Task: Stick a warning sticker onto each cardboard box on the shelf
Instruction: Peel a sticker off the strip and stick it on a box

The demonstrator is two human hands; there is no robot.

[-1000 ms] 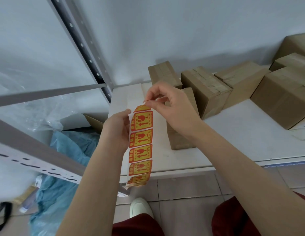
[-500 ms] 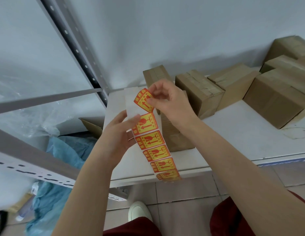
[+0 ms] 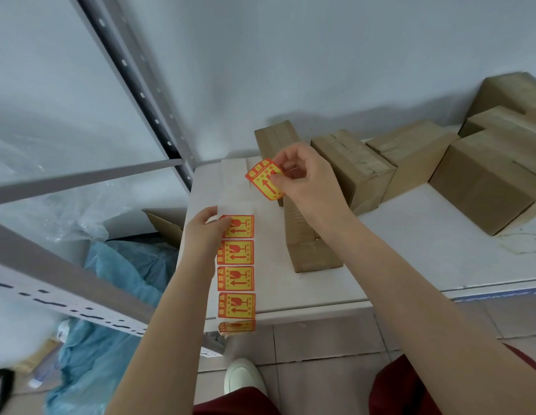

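Observation:
My left hand grips a white backing strip that carries several red-and-yellow warning stickers and hangs down past the shelf's front edge. My right hand pinches one peeled warning sticker by its right edge, free of the strip, above the shelf. Right below that hand lies a narrow cardboard box. Behind it stand a small box and a taped box. None of the box faces I see carries a sticker.
More cardboard boxes fill the back right of the shelf, a mid one and a large one. A grey metal upright and crossbars stand on the left. Blue plastic bags lie on the tiled floor below.
My right hand has peeled the top sticker off the strip and carried it up and to the right. The strip in my left hand hangs straighter now.

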